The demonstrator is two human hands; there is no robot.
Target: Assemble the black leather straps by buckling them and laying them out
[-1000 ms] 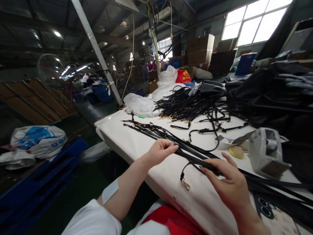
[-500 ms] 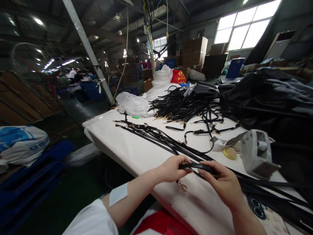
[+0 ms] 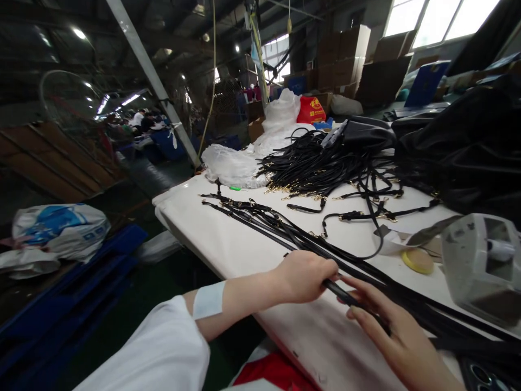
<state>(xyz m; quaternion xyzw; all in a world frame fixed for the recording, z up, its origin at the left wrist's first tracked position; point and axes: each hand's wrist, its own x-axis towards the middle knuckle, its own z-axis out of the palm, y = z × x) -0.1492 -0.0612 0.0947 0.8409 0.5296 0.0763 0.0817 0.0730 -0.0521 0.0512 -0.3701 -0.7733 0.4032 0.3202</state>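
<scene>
A black strap [image 3: 341,294] runs between my two hands above the near edge of the white table [image 3: 244,255]. My left hand [image 3: 307,276] is closed in a fist around one end of it, knuckles up. With the thumb on one side and the fingers on the other, my right hand [image 3: 385,317] grips the strap further along. Several long black straps [image 3: 260,222] with gold hardware lie lengthwise just beyond my hands. Behind them is a heap of black straps [image 3: 317,163] with gold clasps at their ends.
A grey-white tape dispenser [image 3: 480,266] and a yellow round roll [image 3: 417,260] sit at the right. Dark material [image 3: 468,146] is piled at the far right. Clear plastic bags [image 3: 236,165] lie at the table's back corner. A phone [image 3: 484,372] shows at the lower right.
My left hand has turned over from a fingertip pinch into a fist on the strap. The gold clasp hanging below it is out of sight. The view has shifted to the left.
</scene>
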